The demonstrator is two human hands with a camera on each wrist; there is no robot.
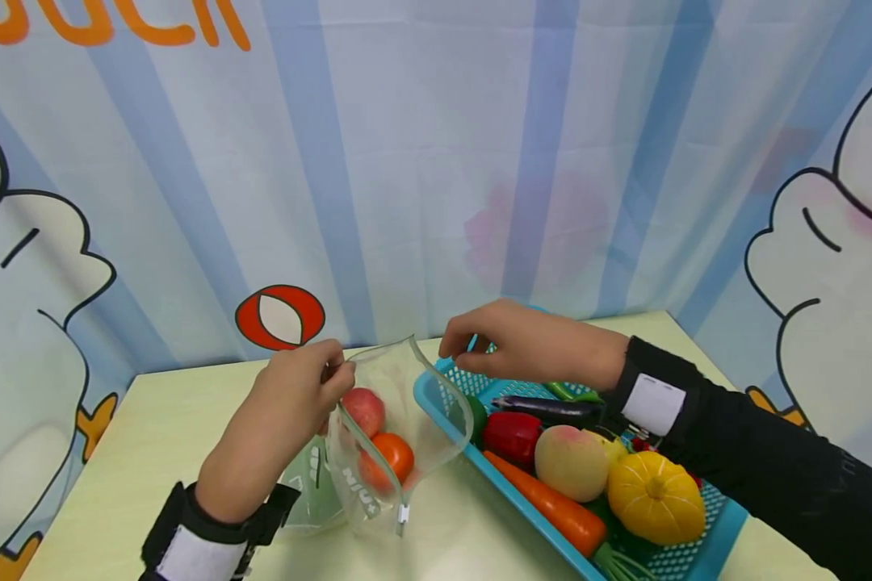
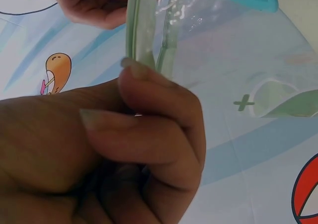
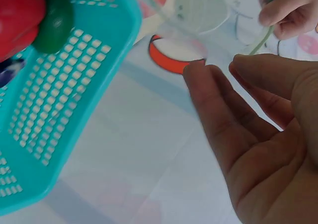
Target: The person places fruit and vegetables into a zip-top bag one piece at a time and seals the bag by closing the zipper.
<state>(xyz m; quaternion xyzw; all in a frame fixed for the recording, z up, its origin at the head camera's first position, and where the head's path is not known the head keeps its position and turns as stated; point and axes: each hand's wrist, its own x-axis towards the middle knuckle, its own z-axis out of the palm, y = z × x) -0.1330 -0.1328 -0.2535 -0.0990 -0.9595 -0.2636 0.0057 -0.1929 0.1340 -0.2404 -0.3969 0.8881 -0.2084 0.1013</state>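
- The clear bag (image 1: 433, 428) hangs from the left hand (image 1: 291, 395), its mouth gaping towards the right hand (image 1: 512, 339).
- Inside it, just below the left hand, sit a pinkish-red fruit (image 1: 364, 411) and an orange-red tomato (image 1: 391, 461).
- A white slider (image 1: 403, 513) sits on the bag's near end, below and to the right of the left hand.
- The left hand pinches the bag's rim between thumb and curled fingers.
- The right hand holds nothing; its thumb and fingers stand apart, near the rim. Whether they touch it, I cannot tell.
- The step in hand looks like keeping the mouth spread with produce inside. The next move seems to call for a steady left pinch and either a right-hand grip on the free edge or a reach down into the basket.
- The blue basket (image 1: 730, 524) lies below the right hand and forearm, with an eggplant (image 1: 548, 409), red pepper (image 1: 512, 436), peach (image 1: 570, 466), carrot (image 1: 548, 504) and yellow pumpkin (image 1: 656, 498).
- Beneath both hands is the pale table (image 1: 189, 428); beyond them hangs a striped curtain (image 1: 421, 161).
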